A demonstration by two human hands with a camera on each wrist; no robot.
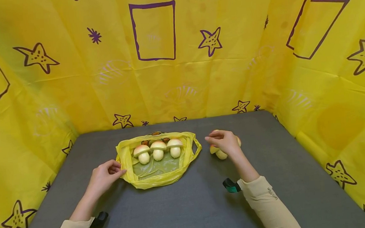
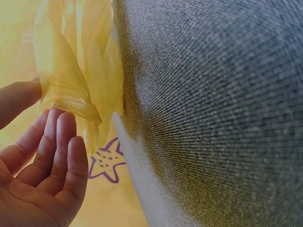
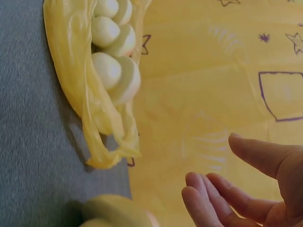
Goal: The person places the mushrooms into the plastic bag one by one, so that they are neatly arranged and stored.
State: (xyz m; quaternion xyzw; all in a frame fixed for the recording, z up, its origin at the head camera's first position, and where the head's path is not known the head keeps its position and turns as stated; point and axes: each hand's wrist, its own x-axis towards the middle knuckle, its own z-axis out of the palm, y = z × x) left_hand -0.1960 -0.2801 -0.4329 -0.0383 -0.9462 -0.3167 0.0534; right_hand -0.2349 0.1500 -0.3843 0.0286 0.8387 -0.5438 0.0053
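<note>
A yellow plastic bag (image 1: 160,182) lies with its mouth spread wide on the grey table. Inside, three toy mushrooms (image 1: 158,150) with cream stems and pinkish caps sit side by side. My left hand (image 1: 105,176) pinches the bag's left rim; in the left wrist view the plastic (image 2: 71,90) runs between thumb and fingers. To the right of the bag, my right hand (image 1: 225,142) hovers over more toy mushrooms (image 1: 221,154), partly hiding them. In the right wrist view its thumb and fingers (image 3: 199,203) are apart with nothing between them, and a blurred mushroom (image 3: 118,210) shows below.
Small orange-and-dark pieces (image 1: 166,140) show at the bag's back rim behind the mushrooms. A loop handle (image 1: 198,146) sticks out on the bag's right. Yellow patterned cloth (image 1: 161,90) walls the grey table (image 1: 176,213) at the back and sides.
</note>
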